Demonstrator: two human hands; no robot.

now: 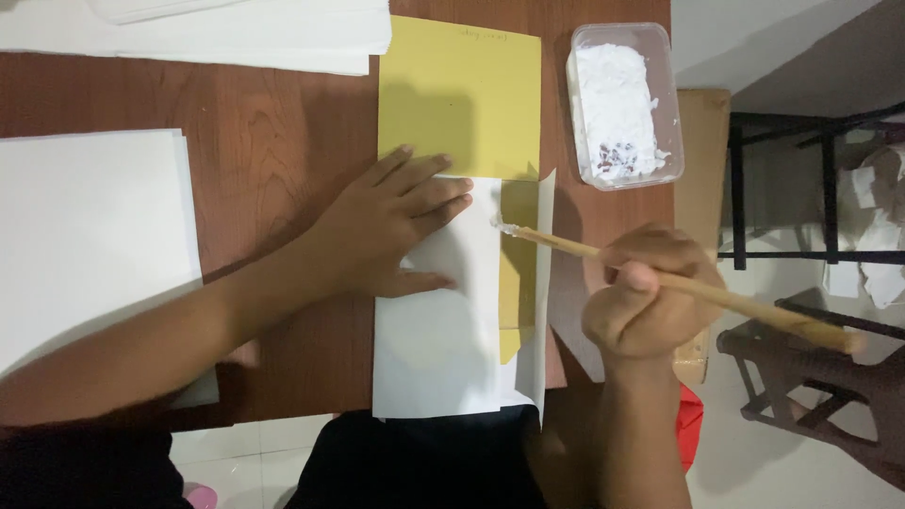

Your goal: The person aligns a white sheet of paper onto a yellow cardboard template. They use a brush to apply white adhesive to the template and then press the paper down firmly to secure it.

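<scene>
Left hand (pixel 391 231) lies flat, fingers spread, pressing the folded white paper (pixel 438 330) at table centre. Right hand (pixel 646 297) is clenched around a wooden brush (pixel 660 280), its tip touching the yellow strip beside the paper's fold. Yellow sheet (pixel 459 94) lies above; clear rectangular plastic tub (pixel 624 104) of white paste sits upper right. White paper stack (pixel 90 236) lies far left.

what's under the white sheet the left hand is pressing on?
A yellow sheet runs under the white sheet: it sticks out above and shows in the strip at the brush tip. The left hand and the white sheet cover the rest.
</scene>
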